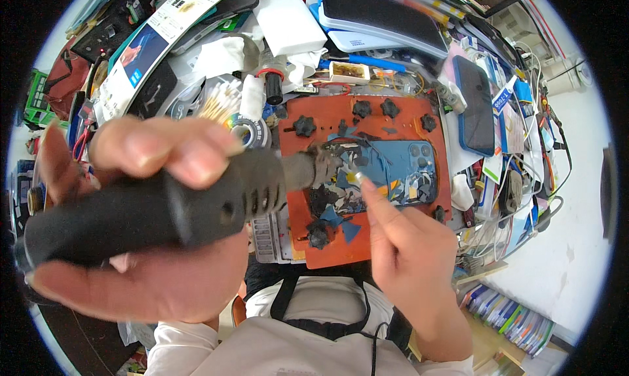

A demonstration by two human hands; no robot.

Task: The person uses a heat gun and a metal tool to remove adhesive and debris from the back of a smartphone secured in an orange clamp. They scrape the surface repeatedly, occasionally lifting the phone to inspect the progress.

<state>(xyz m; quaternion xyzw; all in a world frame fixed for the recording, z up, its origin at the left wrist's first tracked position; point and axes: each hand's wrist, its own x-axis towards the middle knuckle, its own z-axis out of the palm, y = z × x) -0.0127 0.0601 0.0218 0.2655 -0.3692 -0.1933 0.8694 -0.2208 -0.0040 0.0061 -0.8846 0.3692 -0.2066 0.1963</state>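
Note:
My left hand (157, 291) is wrapped round the black handle of a hot-air gun (190, 209), which looms large and close. Its dark nozzle points right, across the left end of a blue phone (396, 156). The phone lies back up, its camera bump at the right end, its back glass broken into flakes and bare patches. Black star knobs (318, 234) stand on the orange-red holder (357, 251) beneath it. My right hand (413, 245) is closed in a pinch at the phone's lower middle, the forefinger at the broken glass; what it grips is too small to make out.
Loose glass shards (351, 230) lie on the holder's near side. Behind stand a tub of cotton swabs (223, 101), a bottle with a black cap (273, 84) and a white box (288, 25). Another blue phone (473, 104) lies right among cables and tools.

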